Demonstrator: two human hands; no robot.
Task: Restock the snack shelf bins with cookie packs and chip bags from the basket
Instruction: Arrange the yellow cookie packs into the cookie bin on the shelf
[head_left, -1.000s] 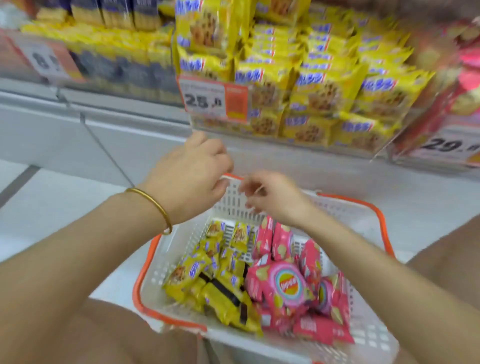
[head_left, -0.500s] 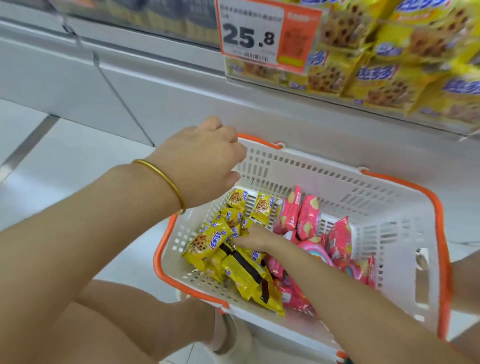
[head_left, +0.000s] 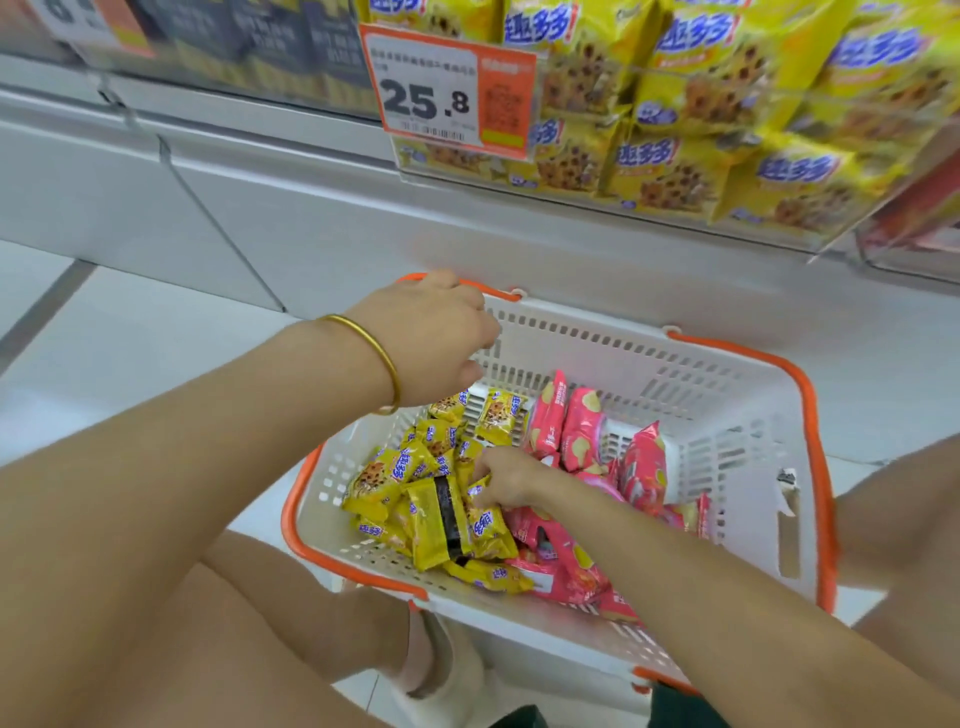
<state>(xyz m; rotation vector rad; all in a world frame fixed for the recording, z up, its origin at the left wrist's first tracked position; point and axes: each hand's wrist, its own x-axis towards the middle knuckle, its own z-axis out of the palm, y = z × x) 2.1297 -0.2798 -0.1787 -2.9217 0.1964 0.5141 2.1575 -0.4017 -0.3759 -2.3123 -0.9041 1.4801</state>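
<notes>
- the right hand (head_left: 511, 478) is down in the white basket (head_left: 727, 395), thumb and fingers pinching the top edge of one yellow cookie pack (head_left: 485, 519) in the heap on the basket's left side.
- the left hand (head_left: 431, 338), with a gold bangle (head_left: 374, 353) on the wrist, sits at the basket's far left corner with its fingers curled. whether it actually clasps the orange rim (head_left: 810, 415) cannot be told.
- the step in hand looks like picking cookie packs. the packs overlap loosely, so lift straight up by the crimped edge, or gather a few flat together, rather than dragging sideways through the heap.
- the pink chip bags (head_left: 582, 431) lie just beside the hand on the right. keep the wrist off them so they don't get crushed.
- the target is probably the clear shelf bin (head_left: 675, 156) above. it is already piled with matching yellow packs, behind the price tag (head_left: 447, 93).
- open room: the path from the basket up to the bin is free. the bin's front lip and the hanging tag are the edges to clear.
- the basket rests on the floor between the knees, close to the shelf base, with a slippered foot (head_left: 441, 670) by its near corner.
</notes>
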